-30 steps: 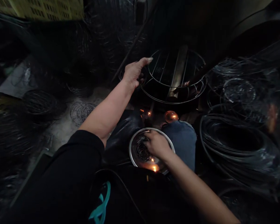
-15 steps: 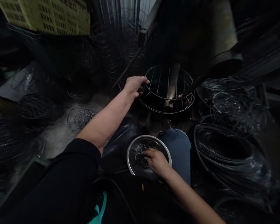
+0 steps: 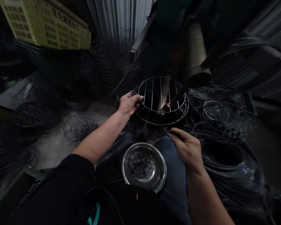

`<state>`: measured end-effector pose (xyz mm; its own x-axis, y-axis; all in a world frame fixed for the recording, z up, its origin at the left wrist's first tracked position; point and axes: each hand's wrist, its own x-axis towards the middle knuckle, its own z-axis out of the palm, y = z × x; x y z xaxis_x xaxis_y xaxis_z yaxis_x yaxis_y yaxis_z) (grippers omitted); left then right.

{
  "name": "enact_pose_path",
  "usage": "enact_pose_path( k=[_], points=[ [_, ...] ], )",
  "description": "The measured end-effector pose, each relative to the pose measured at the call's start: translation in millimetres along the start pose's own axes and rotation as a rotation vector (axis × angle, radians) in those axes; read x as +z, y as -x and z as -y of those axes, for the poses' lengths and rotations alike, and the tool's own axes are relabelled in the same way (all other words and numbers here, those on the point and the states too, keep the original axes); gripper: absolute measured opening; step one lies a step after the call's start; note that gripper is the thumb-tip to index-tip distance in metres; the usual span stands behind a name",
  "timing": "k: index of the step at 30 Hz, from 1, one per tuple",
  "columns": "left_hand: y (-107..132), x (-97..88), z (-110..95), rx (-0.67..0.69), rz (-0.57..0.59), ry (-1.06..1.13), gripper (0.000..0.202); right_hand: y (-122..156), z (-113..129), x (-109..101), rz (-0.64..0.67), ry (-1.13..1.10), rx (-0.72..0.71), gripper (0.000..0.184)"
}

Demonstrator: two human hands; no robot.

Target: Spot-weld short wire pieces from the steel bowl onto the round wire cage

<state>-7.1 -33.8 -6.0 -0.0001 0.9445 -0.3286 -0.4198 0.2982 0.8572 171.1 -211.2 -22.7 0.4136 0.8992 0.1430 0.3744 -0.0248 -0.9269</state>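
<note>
My left hand [image 3: 128, 104] grips the left rim of a round wire cage [image 3: 161, 100] that sits over a dark metal post [image 3: 163, 93]. A rod-shaped arm [image 3: 178, 95] reaches down into the cage from the upper right. My right hand [image 3: 186, 147] is raised between the cage and a steel bowl [image 3: 144, 167], its fingers pinched on something small I cannot make out. The bowl rests on my lap and holds several short wire pieces [image 3: 138, 163].
Coils of wire rings [image 3: 234, 162] are piled at the right. More wire cages [image 3: 79, 126] and hoops lie on the concrete floor at the left. A yellow-green crate [image 3: 46, 25] stands at the upper left. Corrugated metal wall behind.
My right hand has lifted out of the bowl toward the cage with its fingers pinched. My left hand has closed round the cage's rim. The orange sparks below the cage are gone.
</note>
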Motion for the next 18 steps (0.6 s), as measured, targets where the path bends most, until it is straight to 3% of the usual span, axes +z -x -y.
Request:
enact_pose_path(
  k=[5,10,18],
  points=[
    [3.8,3.4,2.3,0.036,0.049,-0.005,0.032,-26.9,22.3,3.8,-0.015,0.129,-0.05,0.025],
    [2.4,5.9,1.7,0.041,0.04,0.003,0.037,-49.5,27.3,26.7,-0.133,0.346,-0.179,0.025],
    [-5.4,9.6,-7.2,0.019,0.018,0.012,0.048,-45.6,-3.5,54.3,-0.291,-0.037,-0.111,0.026]
  ],
)
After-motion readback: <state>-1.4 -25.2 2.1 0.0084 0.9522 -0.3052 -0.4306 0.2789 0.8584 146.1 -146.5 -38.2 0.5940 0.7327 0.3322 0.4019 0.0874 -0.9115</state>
